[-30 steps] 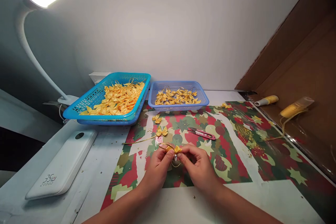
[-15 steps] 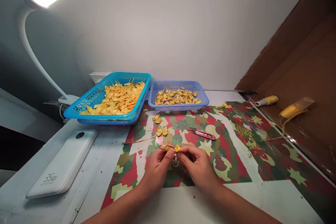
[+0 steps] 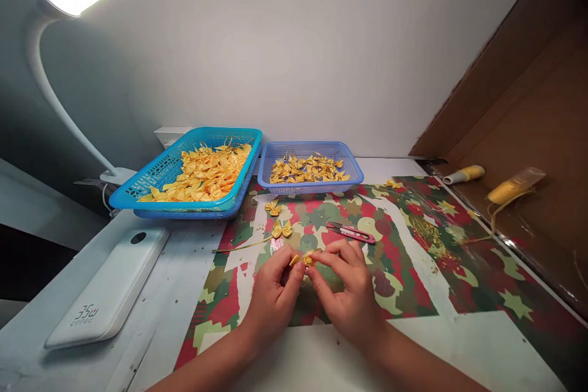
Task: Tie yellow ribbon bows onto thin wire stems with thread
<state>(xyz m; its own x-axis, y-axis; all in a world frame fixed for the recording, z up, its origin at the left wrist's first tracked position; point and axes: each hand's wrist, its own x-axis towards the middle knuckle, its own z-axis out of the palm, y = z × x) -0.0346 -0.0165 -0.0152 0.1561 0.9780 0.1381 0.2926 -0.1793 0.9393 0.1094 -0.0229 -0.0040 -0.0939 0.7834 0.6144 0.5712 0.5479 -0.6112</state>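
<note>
A small yellow ribbon bow [image 3: 307,260] is between my hands above the patterned sheet. My left hand [image 3: 274,289] pinches its left side between thumb and fingers. On the other side, the thumb and index finger of my right hand [image 3: 351,288] close on the bow, with the other fingers curled. The fingertips hide part of it. Just beyond lie two more yellow bows, the nearer bow [image 3: 282,230] beside a thin gold cord [image 3: 243,247] and the farther bow [image 3: 272,208]. Pink-handled thread snips [image 3: 351,233] rest to the right.
A turquoise basket [image 3: 133,196] of yellow bows stands back left, beside a smaller lilac basket [image 3: 312,188] of bows with gold loops. A white power bank [image 3: 108,288] lies left under a lamp [image 3: 39,67]. Yellow thread spools [image 3: 514,187] and a cardboard panel [image 3: 519,73] are at right.
The bow has been turned between my fingers, and the gold loop and silvery bit seen before are now mostly hidden. My right fingers have lifted and spread slightly. The view shifts a little.
</note>
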